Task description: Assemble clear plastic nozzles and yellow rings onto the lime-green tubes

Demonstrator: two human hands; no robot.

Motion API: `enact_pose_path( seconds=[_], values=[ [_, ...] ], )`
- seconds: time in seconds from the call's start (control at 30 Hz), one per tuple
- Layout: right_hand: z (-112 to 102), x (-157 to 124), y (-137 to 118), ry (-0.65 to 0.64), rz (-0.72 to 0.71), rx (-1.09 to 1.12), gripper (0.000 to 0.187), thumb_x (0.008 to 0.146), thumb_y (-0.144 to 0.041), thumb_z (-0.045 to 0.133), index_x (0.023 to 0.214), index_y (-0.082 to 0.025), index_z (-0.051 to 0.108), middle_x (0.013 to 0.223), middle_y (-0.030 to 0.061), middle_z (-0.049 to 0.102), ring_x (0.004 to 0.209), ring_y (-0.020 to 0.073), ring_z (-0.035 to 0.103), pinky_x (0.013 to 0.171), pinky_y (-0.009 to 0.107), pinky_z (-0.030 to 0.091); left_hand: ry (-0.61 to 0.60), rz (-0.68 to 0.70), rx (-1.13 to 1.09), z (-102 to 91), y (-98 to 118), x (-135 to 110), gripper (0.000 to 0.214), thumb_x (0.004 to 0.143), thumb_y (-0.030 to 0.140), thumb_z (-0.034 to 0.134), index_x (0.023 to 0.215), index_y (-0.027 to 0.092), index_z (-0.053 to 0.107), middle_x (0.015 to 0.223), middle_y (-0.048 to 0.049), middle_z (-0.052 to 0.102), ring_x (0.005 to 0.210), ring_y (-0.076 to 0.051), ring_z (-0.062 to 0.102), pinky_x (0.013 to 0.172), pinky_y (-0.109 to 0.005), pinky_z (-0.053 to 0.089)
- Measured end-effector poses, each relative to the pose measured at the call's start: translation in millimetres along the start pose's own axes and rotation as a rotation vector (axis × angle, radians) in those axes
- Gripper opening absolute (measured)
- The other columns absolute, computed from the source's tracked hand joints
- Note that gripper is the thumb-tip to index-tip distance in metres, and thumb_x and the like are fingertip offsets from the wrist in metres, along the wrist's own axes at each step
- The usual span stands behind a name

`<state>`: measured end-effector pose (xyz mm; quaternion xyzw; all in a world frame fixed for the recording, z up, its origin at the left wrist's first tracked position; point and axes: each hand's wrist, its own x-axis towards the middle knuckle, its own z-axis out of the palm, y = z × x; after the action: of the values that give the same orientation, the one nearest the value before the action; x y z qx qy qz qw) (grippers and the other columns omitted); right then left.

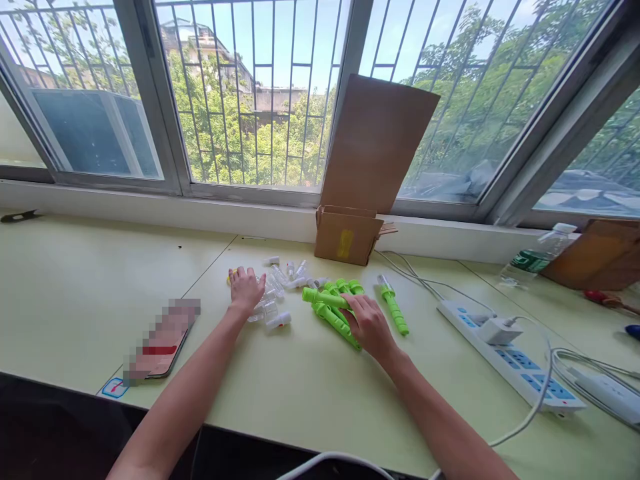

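My left hand (246, 288) lies palm down with its fingers spread over a scatter of small clear plastic tubes with white caps (278, 291). My right hand (369, 325) rests on a pile of bright green ribbed plastic handles (330, 308), fingers curled around one of them. A single assembled piece (393, 304), green handle with a clear tip, lies apart just right of that hand.
A small open cardboard box (349, 235) stands at the back by the window sill, its tall flap leaning on the window. A white power strip (510, 353) with cables lies at right. A phone (163, 340) lies at left, a water bottle (537, 257) far right.
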<state>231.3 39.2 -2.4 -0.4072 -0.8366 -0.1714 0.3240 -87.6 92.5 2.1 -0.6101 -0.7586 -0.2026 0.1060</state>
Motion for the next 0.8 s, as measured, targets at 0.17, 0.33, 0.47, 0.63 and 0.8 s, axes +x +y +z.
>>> enact_pose_path(
  seconds=[0.17, 0.33, 0.47, 0.63, 0.8],
  values=[
    [0, 0, 0, 0.005, 0.004, 0.002, 0.026, 0.096, -0.030, 0.044, 0.115, -0.017, 0.056, 0.093, 0.0111, 0.065, 0.089, 0.0263, 0.059, 0.076, 0.038, 0.045, 0.102, 0.050, -0.070, -2.4, 3, 0, 0.046, 0.089, 0.042, 0.042, 0.110, 0.007, 0.061, 0.114, -0.0203, 0.055, 0.114, -0.031, 0.052, 0.114, -0.049, 0.023],
    [-1, 1, 0, 0.012, -0.005, 0.009, 0.027, 0.096, -0.030, 0.044, 0.116, -0.018, 0.056, 0.091, 0.0105, 0.066, 0.086, 0.0260, 0.059, 0.074, 0.038, 0.045, 0.286, 0.202, -0.196, -10.4, 12, -4, 0.038, 0.090, 0.035, 0.046, 0.113, 0.009, 0.059, 0.119, -0.0191, 0.051, 0.119, -0.030, 0.048, 0.115, -0.050, 0.025],
    [-1, 1, 1, 0.029, -0.011, 0.015, 0.028, 0.096, -0.031, 0.042, 0.116, -0.019, 0.057, 0.091, 0.0106, 0.066, 0.085, 0.0260, 0.060, 0.074, 0.038, 0.046, 0.470, 0.381, -0.325, -19.9, 22, -10, 0.030, 0.091, 0.028, 0.046, 0.116, 0.014, 0.056, 0.125, -0.0169, 0.047, 0.120, -0.028, 0.048, 0.112, -0.054, 0.030],
    [-1, 1, 0, 0.021, -0.009, 0.015, 0.027, 0.096, -0.031, 0.042, 0.116, -0.019, 0.057, 0.091, 0.0106, 0.065, 0.087, 0.0262, 0.059, 0.074, 0.038, 0.046, 0.630, 0.553, -0.389, -27.2, 28, -18, 0.031, 0.090, 0.018, 0.048, 0.121, 0.020, 0.051, 0.129, -0.0139, 0.044, 0.124, -0.026, 0.046, 0.108, -0.055, 0.037],
    [-1, 0, 1, 0.012, -0.003, 0.016, 0.028, 0.096, -0.031, 0.042, 0.116, -0.018, 0.057, 0.091, 0.0108, 0.066, 0.086, 0.0259, 0.059, 0.075, 0.039, 0.046, 0.745, 0.653, -0.423, -28.0, 29, -23, 0.043, 0.087, 0.010, 0.051, 0.126, 0.027, 0.047, 0.127, -0.0112, 0.044, 0.123, -0.024, 0.046, 0.107, -0.051, 0.040]
  ],
)
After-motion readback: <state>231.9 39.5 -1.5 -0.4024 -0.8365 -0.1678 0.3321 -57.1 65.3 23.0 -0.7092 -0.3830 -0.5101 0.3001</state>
